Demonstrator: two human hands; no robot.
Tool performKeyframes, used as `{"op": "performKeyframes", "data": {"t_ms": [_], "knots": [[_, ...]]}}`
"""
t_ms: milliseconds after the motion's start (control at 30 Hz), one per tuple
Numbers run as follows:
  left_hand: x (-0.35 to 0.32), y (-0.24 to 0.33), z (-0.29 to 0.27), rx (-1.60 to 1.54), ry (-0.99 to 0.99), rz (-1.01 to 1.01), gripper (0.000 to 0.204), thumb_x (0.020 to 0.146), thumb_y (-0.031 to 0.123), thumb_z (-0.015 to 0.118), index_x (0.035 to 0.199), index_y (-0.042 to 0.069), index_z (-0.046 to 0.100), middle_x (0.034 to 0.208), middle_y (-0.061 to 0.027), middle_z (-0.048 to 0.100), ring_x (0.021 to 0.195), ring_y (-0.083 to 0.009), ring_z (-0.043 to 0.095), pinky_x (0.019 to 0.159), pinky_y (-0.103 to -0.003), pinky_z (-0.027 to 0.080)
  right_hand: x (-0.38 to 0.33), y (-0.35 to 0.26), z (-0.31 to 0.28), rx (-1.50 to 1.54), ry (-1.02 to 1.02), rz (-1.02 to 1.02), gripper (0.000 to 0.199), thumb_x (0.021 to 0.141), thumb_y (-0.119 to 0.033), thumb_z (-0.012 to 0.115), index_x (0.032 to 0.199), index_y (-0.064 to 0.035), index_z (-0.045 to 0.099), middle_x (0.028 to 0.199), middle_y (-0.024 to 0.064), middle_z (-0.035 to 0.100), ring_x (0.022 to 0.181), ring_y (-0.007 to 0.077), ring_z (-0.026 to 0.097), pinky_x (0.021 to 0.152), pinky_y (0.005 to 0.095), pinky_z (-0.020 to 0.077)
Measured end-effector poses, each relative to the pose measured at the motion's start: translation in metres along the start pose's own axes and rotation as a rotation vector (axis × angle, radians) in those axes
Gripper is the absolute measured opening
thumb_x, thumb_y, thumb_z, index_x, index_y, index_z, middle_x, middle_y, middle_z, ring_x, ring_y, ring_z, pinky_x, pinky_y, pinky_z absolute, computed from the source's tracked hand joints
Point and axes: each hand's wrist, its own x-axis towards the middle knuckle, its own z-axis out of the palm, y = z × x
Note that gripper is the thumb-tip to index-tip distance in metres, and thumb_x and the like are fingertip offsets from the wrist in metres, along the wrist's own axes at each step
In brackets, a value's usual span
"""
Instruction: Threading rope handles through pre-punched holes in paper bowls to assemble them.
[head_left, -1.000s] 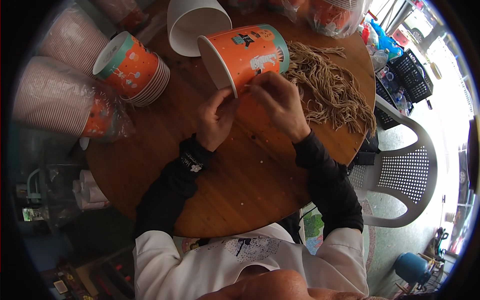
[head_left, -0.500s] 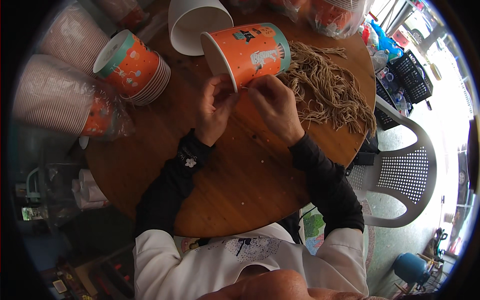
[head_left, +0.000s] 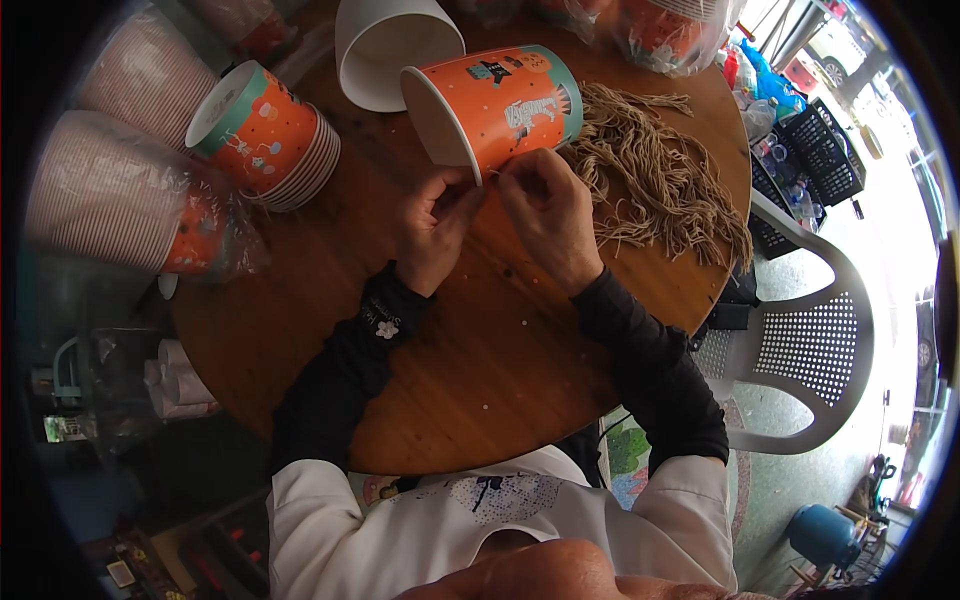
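Observation:
An orange paper bucket (head_left: 505, 105) with a green base band and printed figures lies on its side, its open white-rimmed mouth facing left. At the near edge of its rim, my left hand (head_left: 436, 225) is closed, its fingertips pinching there and partly hidden by the rim. My right hand (head_left: 550, 215) is closed in a pinch against the bucket's side, just right of the rim. A thin light strand shows at its fingertips, too small to make out well. To the right of the bucket lies a loose heap of beige cords (head_left: 655, 180).
A plain white bucket (head_left: 385, 60) lies behind. Stacked orange buckets (head_left: 262, 130) stand on the left, beside plastic-wrapped stacks (head_left: 110, 200). Another bagged stack (head_left: 670, 35) is at the back right. A grey plastic chair (head_left: 810, 340) stands right of the round wooden table (head_left: 450, 400).
My left hand has shifted slightly right and its fingertips now go further behind the rim. The bucket has tilted very slightly. My right hand stays at nearly the same spot.

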Motion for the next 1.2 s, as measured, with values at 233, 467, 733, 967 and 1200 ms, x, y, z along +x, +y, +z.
{"op": "performKeyframes", "data": {"t_ms": [233, 467, 733, 967, 1200], "knots": [[0.001, 0.003, 0.006, -0.027, -0.003, -0.008, 0.023, 0.091, 0.0, 0.061, 0.114, 0.002, 0.06, 0.096, 0.0006, 0.062, 0.088, -0.0057, 0.057, 0.076, -0.021, 0.047, 0.001, 0.0, 0.001, -0.082, 0.016, -0.072, 0.008, 0.083, -0.002, 0.064, 0.087, 0.0016, 0.058, 0.082, 0.0084, 0.059, 0.072, 0.0143, 0.062, 0.065, 0.027, 0.0499], [0.001, 0.0, 0.005, 0.181, -0.029, 0.152, 0.017, 0.09, -0.003, 0.061, 0.106, -0.002, 0.063, 0.09, -0.0025, 0.061, 0.083, -0.0084, 0.058, 0.072, -0.023, 0.048, -0.001, 0.005, 0.002, -0.152, 0.018, -0.132, 0.008, 0.083, -0.001, 0.065, 0.089, 0.0023, 0.06, 0.087, 0.0105, 0.06, 0.072, 0.0188, 0.064, 0.064, 0.0289, 0.0514], [0.022, 0.0, -0.011, 0.276, -0.133, 0.062, 0.011, 0.087, -0.003, 0.062, 0.097, -0.002, 0.064, 0.087, -0.0052, 0.065, 0.08, -0.0104, 0.062, 0.07, -0.026, 0.051, 0.001, 0.001, -0.003, -0.174, -0.065, -0.088, 0.009, 0.086, -0.004, 0.063, 0.092, 0.0019, 0.061, 0.09, 0.0123, 0.06, 0.078, 0.0239, 0.064, 0.066, 0.0305, 0.0524], [0.043, 0.005, -0.023, 0.459, -0.3, 0.136, 0.016, 0.084, 0.006, 0.066, 0.098, -0.001, 0.063, 0.088, -0.01, 0.067, 0.081, -0.0154, 0.065, 0.073, -0.029, 0.052, 0.006, 0.008, -0.004, -0.183, -0.124, -0.063, 0.009, 0.084, -0.004, 0.061, 0.091, 0.0009, 0.061, 0.092, 0.0177, 0.06, 0.084, 0.0343, 0.063, 0.072, 0.0393, 0.0508], [0.037, -0.008, -0.027, 0.286, -0.19, 0.046, 0.018, 0.084, 0.004, 0.061, 0.102, 0.0, 0.06, 0.09, -0.0096, 0.065, 0.085, -0.016, 0.064, 0.076, -0.028, 0.051, 0.008, 0.016, 0.006, -0.151, -0.126, -0.054, 0.016, 0.083, -0.006, 0.065, 0.096, -0.0001, 0.059, 0.093, 0.0173, 0.061, 0.086, 0.034, 0.062, 0.073, 0.0399, 0.0504]]}}
